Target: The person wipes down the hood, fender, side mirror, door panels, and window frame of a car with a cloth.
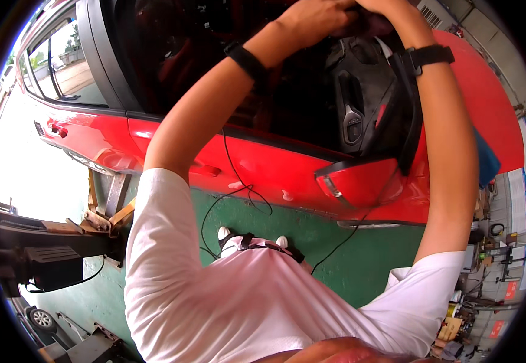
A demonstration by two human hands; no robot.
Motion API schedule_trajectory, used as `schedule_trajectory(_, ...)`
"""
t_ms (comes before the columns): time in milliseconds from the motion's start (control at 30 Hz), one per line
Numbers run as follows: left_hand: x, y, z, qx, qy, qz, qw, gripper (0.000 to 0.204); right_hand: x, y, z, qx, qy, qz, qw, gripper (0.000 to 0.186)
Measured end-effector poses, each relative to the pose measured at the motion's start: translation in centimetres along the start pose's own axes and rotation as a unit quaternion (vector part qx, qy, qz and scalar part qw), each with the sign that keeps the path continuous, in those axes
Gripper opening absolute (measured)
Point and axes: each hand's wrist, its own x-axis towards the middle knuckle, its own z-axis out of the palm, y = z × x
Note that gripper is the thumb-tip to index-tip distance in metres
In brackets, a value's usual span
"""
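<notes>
Both my arms reach up and forward to a red car (287, 190), over its dark window opening. My left hand (317, 18) is at the top edge of the view, its fingers curled and closed. My right hand (390, 7) meets it there, bent inward with its fingers closed and partly cut off by the frame. What they hold, if anything, cannot be made out; a dark patch lies just below them. Under my hands, the door's inner panel (350, 100) shows through the opening. A red side mirror (359, 184) juts out below it.
Black cables (245, 189) hang down the car's side toward the green floor (359, 263). A lift arm (63, 233) with a dark box stands at left. Tools and parts crowd the shelving (493, 257) at right. Another car's wheel (42, 319) shows at lower left.
</notes>
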Motion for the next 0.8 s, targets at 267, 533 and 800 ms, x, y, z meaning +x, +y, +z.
schedule_trajectory(267,-7.5,-8.2,-8.5,-0.03,0.079,-0.131,0.988,0.039,14.2,-11.2,2.9,-0.094,-0.052,0.078,0.991,0.047)
schedule_trajectory(533,-14.4,-13.8,-14.3,0.062,0.052,-0.206,0.975,0.046,24.3,-18.5,11.1,-0.008,0.107,0.026,0.994,0.067)
schedule_trajectory(800,-14.2,-12.7,-15.7,0.084,0.034,-0.231,0.969,0.059,23.5,-20.1,9.4,0.107,0.203,-0.043,0.972,0.062)
